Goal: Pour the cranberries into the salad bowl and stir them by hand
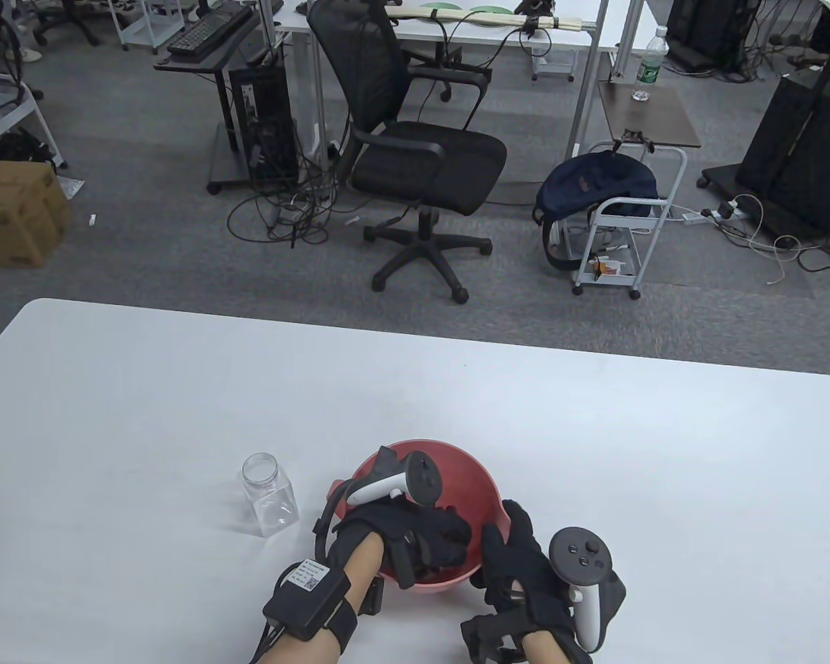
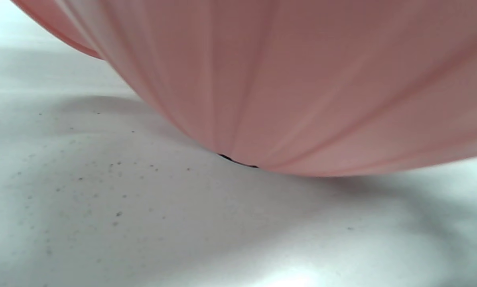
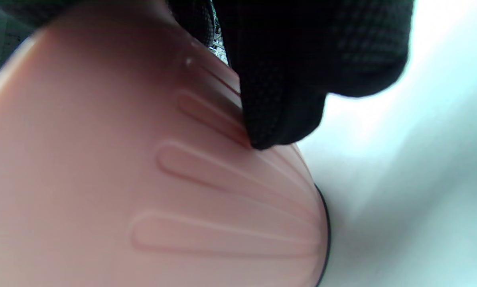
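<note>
Table (image 1: 180, 387) surface, white, lies wide and bare along the left side and toward the far edge. Going from the left, we see first the clear jar (image 1: 270, 494), upright and without lid, looking empty, near the salad bowl (image 1: 481, 484) but not touching it. Next comes our left hand (image 1: 415, 532), reaching over the near rim into the red bowl. Its fingers point down inside the bowl, loosely bent; we cannot tell if they clasp anything. The cranberries are hidden under this hand, so we cannot see them. The bowl stands close to the near edge of the table. In the left wrist view, only its ribbed outer wall (image 2: 302, 79) shows above the table. Our right hand (image 1: 526, 560) is at the right side of the bowl, with fingers curled round the rim and a fingertip (image 3: 270, 131) pressed on the outer wall. To the right, the table is free.
</note>
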A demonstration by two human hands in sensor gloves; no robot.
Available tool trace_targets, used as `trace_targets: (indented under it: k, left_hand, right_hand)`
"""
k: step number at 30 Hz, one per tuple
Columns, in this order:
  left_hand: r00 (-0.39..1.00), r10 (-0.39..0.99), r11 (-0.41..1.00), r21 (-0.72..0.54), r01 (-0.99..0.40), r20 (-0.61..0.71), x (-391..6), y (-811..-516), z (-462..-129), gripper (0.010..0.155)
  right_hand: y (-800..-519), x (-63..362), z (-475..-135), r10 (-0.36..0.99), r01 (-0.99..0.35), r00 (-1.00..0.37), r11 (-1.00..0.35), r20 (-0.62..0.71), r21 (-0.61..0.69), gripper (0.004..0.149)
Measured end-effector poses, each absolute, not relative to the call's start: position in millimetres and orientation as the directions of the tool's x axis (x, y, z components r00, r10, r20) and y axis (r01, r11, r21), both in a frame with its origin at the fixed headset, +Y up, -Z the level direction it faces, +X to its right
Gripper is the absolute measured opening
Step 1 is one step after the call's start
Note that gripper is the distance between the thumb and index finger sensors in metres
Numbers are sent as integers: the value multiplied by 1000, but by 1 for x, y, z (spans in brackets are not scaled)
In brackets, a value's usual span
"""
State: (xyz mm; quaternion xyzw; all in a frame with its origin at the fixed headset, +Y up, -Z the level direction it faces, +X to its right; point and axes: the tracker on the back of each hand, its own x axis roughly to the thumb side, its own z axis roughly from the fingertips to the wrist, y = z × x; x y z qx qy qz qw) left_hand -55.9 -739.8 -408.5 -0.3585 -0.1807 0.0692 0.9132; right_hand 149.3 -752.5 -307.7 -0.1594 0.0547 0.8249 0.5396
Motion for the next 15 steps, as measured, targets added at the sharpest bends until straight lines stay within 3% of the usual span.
trace_targets:
  k: [7,15]
  left_hand:
    - [921,271,737,-675,-11,281,-56,-740,-409,64]
    - [920,297,726,-686,-44,255,-59,-742,-411,76]
  right_hand:
    - [-753,149,-308,873,-908,-366,-411,-323,-81,65]
    - [-752,150,-307,873,-909,-365,-409,-324,-77,64]
